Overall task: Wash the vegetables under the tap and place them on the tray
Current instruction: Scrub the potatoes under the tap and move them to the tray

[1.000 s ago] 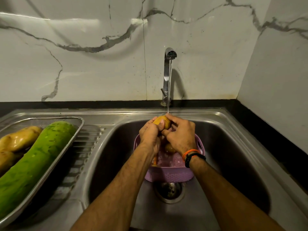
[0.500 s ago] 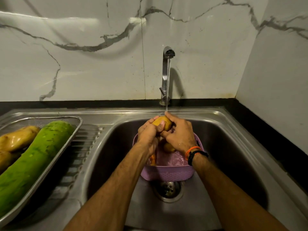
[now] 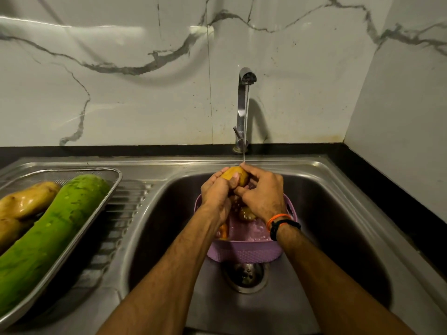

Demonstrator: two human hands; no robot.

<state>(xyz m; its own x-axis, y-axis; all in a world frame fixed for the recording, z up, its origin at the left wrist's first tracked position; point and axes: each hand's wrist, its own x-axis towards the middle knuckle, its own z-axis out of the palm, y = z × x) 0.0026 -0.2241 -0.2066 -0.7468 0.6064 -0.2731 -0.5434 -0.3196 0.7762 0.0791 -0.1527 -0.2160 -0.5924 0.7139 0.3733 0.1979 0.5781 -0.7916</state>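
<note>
Far left of my grip I see the tray (image 3: 113, 187) on the drainboard, holding a green gourd (image 3: 50, 238) and potatoes (image 3: 26, 201). My left hand (image 3: 216, 192) and right hand (image 3: 263, 197) both curl round a yellow potato (image 3: 234, 174), directly under the tap (image 3: 243, 105) stream. Just below my grip, the pink basket (image 3: 244, 252) sits in the sink (image 3: 338, 213).

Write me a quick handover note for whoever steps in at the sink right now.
Left hand and right hand: both grip one potato under the running tap, above the pink basket in the sink.
Done: a green gourd and potatoes lie on the tray at the left.
Left: finish this potato, move it to the tray, then wash what remains in the basket.
</note>
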